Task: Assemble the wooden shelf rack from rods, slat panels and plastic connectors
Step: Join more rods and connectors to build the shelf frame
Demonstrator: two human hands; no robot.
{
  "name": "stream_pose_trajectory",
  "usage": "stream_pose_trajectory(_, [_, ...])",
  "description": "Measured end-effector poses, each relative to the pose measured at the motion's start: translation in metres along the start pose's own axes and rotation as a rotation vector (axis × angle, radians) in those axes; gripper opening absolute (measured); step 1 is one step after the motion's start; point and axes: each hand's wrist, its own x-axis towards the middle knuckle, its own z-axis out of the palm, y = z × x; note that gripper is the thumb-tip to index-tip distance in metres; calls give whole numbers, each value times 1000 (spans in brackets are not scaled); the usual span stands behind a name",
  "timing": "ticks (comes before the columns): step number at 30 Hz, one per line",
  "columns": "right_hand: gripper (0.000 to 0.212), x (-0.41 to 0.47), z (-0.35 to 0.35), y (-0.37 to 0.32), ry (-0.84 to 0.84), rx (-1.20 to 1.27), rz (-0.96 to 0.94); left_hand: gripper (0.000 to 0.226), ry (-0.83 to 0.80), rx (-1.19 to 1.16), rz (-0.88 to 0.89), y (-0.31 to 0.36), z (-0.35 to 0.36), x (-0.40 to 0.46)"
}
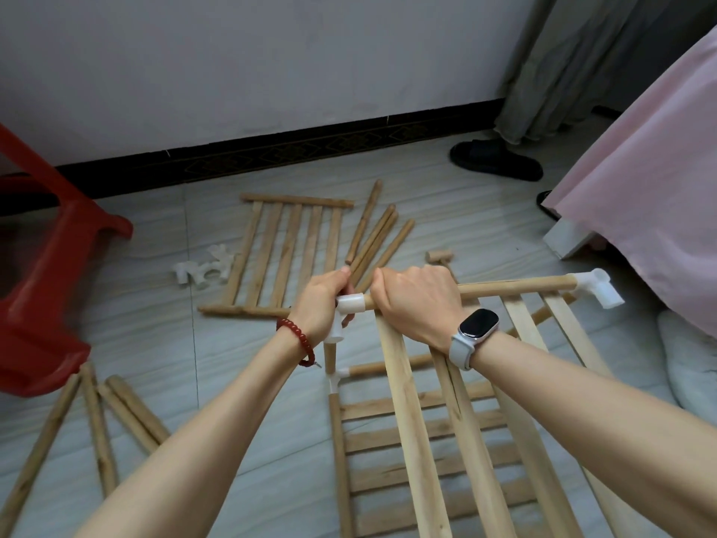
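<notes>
A partly built rack stands in front of me. My left hand grips a white plastic connector at the top left corner, on an upright rod. My right hand grips the top rod of a slat panel just right of that connector. The rod's far end carries another white connector. A lower slat panel sits beneath, joined by a third connector.
On the floor lie a loose slat panel, several rods behind my hands, more rods at lower left and spare white connectors. A red plastic stool stands left, a pink-covered bed right, a small wooden mallet nearby.
</notes>
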Motion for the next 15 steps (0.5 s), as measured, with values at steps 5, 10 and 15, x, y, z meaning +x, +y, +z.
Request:
stream_pose_trajectory(5, [41, 15, 4, 6, 24, 0, -10, 47, 71, 16, -17, -1, -1, 8])
stream_pose_trajectory(10, [54, 18, -3, 13, 8, 19, -104, 41, 154, 131, 52, 2, 2, -4])
stream_pose_trajectory(15, [44, 24, -14, 32, -71, 7, -115, 39, 203, 214, 84, 12, 23, -8])
